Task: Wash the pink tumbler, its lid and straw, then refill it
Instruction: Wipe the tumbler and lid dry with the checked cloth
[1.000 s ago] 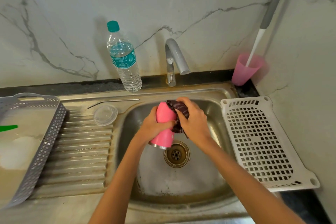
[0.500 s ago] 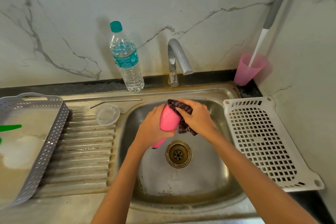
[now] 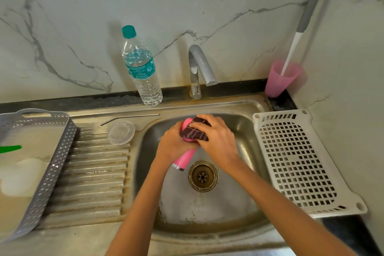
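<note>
Clock directions are read from the drain (image 3: 203,176), with 12 o'clock toward the wall.

The pink tumbler (image 3: 185,159) is held over the basin of the sink (image 3: 245,131), at 11 o'clock from the drain. It is tilted, with its metal-rimmed end pointing down toward the drain. The left hand (image 3: 173,144) has its fingers curled round the tumbler's middle. The right hand (image 3: 219,138) holds a dark striped cloth (image 3: 194,133), fingers curled over it, pressing it against the tumbler's upper end.

The lid (image 3: 121,132), clear and round, lies on the drainboard (image 3: 93,176) at 10 o'clock, just beside the basin edge. The straw (image 3: 128,116), metal with one bent end, lies near the lid on its wall side. A water bottle (image 3: 143,72) stands upright at 11 o'clock. The faucet (image 3: 200,64) is at 12 o'clock. A pink cup (image 3: 280,81) holding a brush (image 3: 307,12) stands in the corner at 1 o'clock. A white perforated tray (image 3: 299,164) lies at 3 o'clock, and a grey basket (image 3: 52,162) lies at 9 o'clock
</note>
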The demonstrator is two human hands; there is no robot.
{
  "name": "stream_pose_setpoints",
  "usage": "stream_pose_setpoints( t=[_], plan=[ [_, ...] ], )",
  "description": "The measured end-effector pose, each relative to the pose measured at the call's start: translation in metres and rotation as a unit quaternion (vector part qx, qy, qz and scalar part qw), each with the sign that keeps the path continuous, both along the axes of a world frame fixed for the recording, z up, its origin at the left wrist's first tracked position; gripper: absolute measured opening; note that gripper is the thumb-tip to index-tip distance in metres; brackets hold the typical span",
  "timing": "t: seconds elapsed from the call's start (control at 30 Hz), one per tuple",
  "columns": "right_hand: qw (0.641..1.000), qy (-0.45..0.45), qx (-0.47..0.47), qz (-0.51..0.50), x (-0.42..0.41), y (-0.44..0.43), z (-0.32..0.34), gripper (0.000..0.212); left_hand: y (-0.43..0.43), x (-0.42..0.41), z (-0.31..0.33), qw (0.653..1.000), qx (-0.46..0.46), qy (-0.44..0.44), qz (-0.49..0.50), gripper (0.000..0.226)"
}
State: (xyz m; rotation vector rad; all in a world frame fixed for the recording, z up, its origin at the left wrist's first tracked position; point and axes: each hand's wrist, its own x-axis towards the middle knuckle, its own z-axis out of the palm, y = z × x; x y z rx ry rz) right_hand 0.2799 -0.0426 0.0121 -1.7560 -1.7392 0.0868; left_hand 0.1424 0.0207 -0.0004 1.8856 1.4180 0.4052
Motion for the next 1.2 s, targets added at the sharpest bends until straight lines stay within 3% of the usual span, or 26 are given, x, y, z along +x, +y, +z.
stream_pose_setpoints(
  t=[0.13,0.33,0.43,0.53,0.63,0.77,0.8,0.9,0.97,1.07,1.2],
  plan=[
    [0.981,0.181,-0.040,-0.057,0.001,0.016,0.007,0.032,-0.002,0.005,0.005,0.999,0.007,0.054,0.000,0.078],
    [0.998,0.049,-0.034,0.031,-0.005,-0.007,-0.005,0.030,-0.002,-0.004,0.005,0.999,-0.017,0.032,0.031,0.075],
    [0.988,0.149,-0.048,-0.005,-0.004,0.003,-0.005,0.025,-0.008,-0.003,0.003,0.999,-0.017,0.026,0.035,0.068],
    [0.964,0.254,-0.052,-0.053,-0.010,0.016,0.002,0.022,-0.015,-0.005,0.004,1.000,0.004,0.007,0.029,0.072],
    [0.938,0.307,-0.135,-0.088,-0.006,0.029,0.009,0.026,-0.020,-0.015,0.006,0.999,0.042,-0.005,0.009,0.079],
    [0.845,0.471,-0.237,-0.091,0.004,0.033,0.012,0.027,-0.023,-0.028,0.009,0.997,0.073,-0.018,-0.001,0.088],
    [0.851,0.461,-0.231,-0.094,0.002,0.030,0.011,0.026,-0.023,-0.028,0.008,0.997,0.075,-0.022,-0.002,0.088],
    [0.928,0.325,-0.159,-0.087,-0.008,0.016,0.010,0.024,-0.028,-0.025,0.004,0.996,0.067,-0.052,0.011,0.088],
    [0.954,0.265,-0.117,-0.074,-0.013,0.011,0.013,0.023,-0.031,-0.023,0.002,0.995,0.059,-0.074,0.027,0.090],
    [0.944,0.285,-0.149,-0.075,-0.007,0.020,0.014,0.028,-0.036,-0.025,0.001,0.993,0.052,-0.104,0.021,0.085],
    [0.876,0.421,-0.210,-0.105,-0.005,0.036,0.006,0.031,-0.039,-0.035,-0.005,0.988,0.056,-0.136,0.042,0.089]
  ],
)
